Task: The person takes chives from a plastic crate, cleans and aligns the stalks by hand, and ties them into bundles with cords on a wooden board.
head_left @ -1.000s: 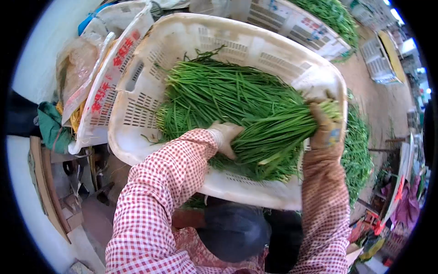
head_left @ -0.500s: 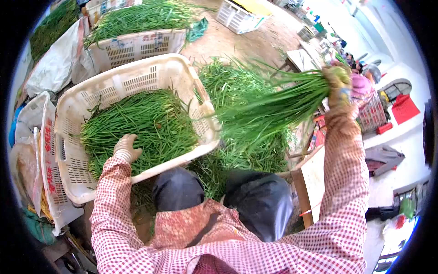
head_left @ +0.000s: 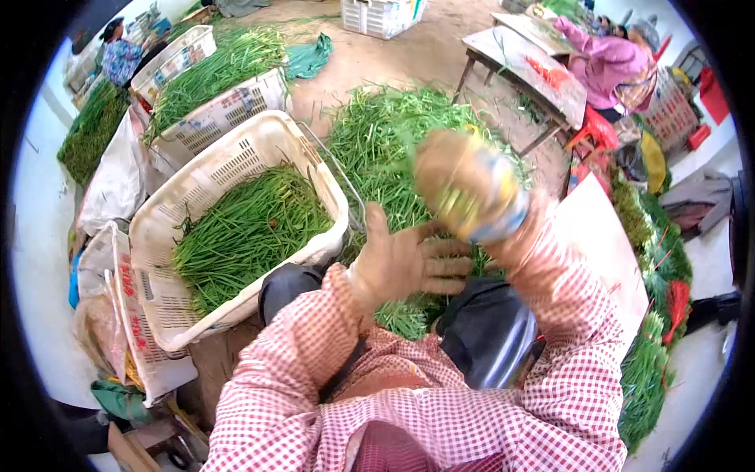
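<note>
My left hand (head_left: pixel 405 259), gloved, is spread open in front of my lap with nothing in it. Just above and right of it is my right hand (head_left: pixel 464 185), also gloved and blurred by motion, closed round a bunch of green stalks whose pale ends (head_left: pixel 456 206) show at the fist. The rest of the bunch is smeared and mostly hidden. Behind both hands lies a loose heap of green stalks (head_left: pixel 377 130). At the left, a white plastic basket (head_left: pixel 161 315) holds more green stalks (head_left: pixel 252 236).
A second white crate (head_left: pixel 224 110) with greens stands behind the basket. One person (head_left: pixel 613 67) sits at a low table (head_left: pixel 523 71) at the back right, another (head_left: pixel 122 55) at the back left. A pale board (head_left: pixel 602 252) and bundled greens (head_left: pixel 645 377) are on the right.
My left hand has left the basket and moved right, opening in front of my lap. My right hand has swung left with its bunch towards it, after lifting it from the basket.
</note>
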